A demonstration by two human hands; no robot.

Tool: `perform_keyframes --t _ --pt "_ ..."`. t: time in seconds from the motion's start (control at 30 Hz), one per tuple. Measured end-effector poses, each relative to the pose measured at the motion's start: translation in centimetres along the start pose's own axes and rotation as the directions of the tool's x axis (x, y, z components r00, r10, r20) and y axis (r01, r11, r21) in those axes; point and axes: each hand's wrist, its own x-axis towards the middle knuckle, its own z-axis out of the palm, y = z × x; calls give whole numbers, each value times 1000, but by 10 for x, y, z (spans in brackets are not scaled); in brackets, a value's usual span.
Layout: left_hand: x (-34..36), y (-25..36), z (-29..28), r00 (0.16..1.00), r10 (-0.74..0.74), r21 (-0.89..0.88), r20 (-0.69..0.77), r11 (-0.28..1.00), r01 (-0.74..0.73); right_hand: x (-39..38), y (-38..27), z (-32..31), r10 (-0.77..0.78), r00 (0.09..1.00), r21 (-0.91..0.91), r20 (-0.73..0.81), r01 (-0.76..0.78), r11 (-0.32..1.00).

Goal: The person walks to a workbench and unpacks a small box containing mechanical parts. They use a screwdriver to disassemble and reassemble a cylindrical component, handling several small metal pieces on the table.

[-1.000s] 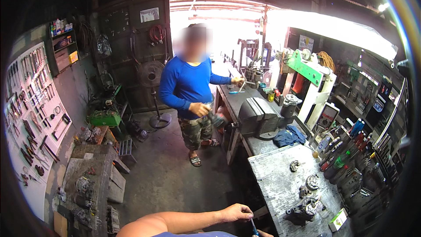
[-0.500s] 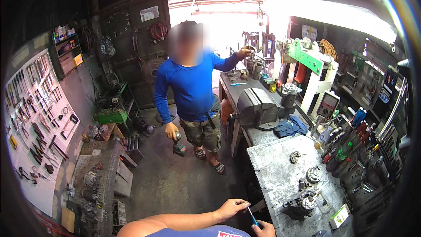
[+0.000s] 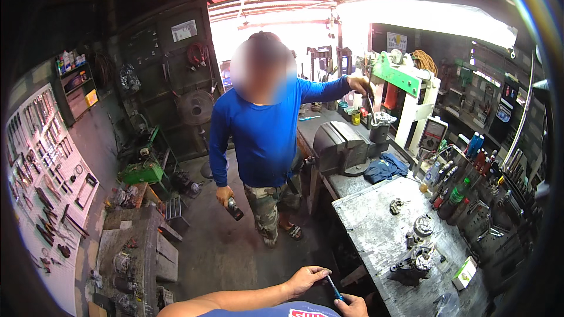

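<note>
Low in the view, my left hand (image 3: pixel 305 279) pinches the thin metal end of a blue-handled screwdriver-like tool (image 3: pixel 336 293); anything else between those fingertips is too small to tell. My right hand (image 3: pixel 352 307) is closed around its handle. Both hands are held beside the worn metal-topped table (image 3: pixel 367 217). On that top lie metal machine parts (image 3: pixel 420 264), a round part (image 3: pixel 423 225) and a small white-and-green box (image 3: pixel 465 273).
A co-worker (image 3: pixel 252 141) in blue stands ahead, holding a power tool (image 3: pixel 234 210) low and a rod (image 3: pixel 370 103) over a cylindrical part (image 3: pixel 382 132). A large vise (image 3: pixel 341 148) is right, a workbench (image 3: pixel 126 229) left, a tool board (image 3: pixel 47 176) on the left wall.
The co-worker has stepped nearer, lowered the power tool and swung the raised arm with the rod rightward over the cylindrical part. My hands still grip the blue-handled tool.
</note>
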Motion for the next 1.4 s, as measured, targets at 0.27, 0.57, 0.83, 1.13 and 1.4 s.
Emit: perform_keyframes --t 0.27,0.57,0.83,1.13,1.4 --pt "-12 9 -54 1000 9 -47 23 999 -8 8 -19 52 -25 999 -33 -26 24 999" --pt "-25 166 -35 912 398 263 95 874 -409 42 -116 80 -316 949 143 -10 314 939" --pt "-33 371 21 624 738 -12 256 648 -761 82 -278 73 -536 842 261 -60 532 806" --pt "-20 141 -19 965 234 279 117 925 -258 30 -104 40 -26 999 91 47 22 996" --pt "0 54 28 986 12 316 167 946 -65 -35 -31 -11 89 996 246 -7 -85 966"
